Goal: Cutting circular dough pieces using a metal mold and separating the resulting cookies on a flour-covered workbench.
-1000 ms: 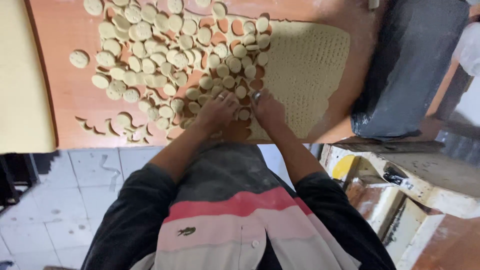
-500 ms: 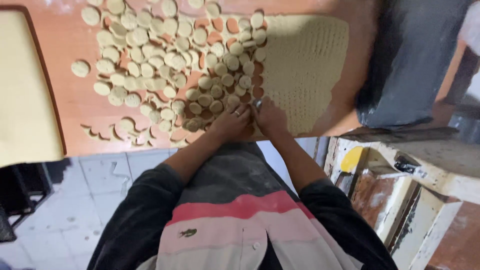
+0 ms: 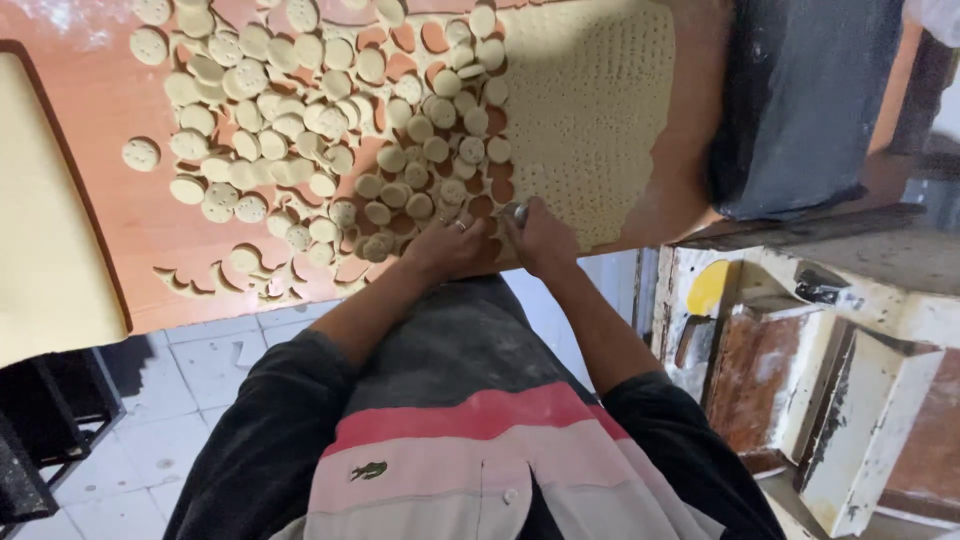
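A dotted sheet of pale dough (image 3: 600,110) lies on the orange-brown table (image 3: 110,100). To its left is a heap of several small round cut dough discs (image 3: 330,120). My right hand (image 3: 548,243) is shut on a small round metal cutter (image 3: 520,212) at the near edge of the sheet. My left hand (image 3: 448,248), with a ring on one finger, rests right beside it. Its fingers lie spread over the nearest discs and hold nothing.
Thin dough scraps (image 3: 265,285) lie along the table's near edge. A pale board (image 3: 45,220) sits at the left and a dark tray (image 3: 805,100) at the right. Worn white and rust-coloured boxes (image 3: 850,370) stand at the lower right, over a tiled floor (image 3: 200,370).
Both hands have stayed together at the sheet's near edge and slid slightly toward me. The view has shifted a little. The pile of discs looks the same.
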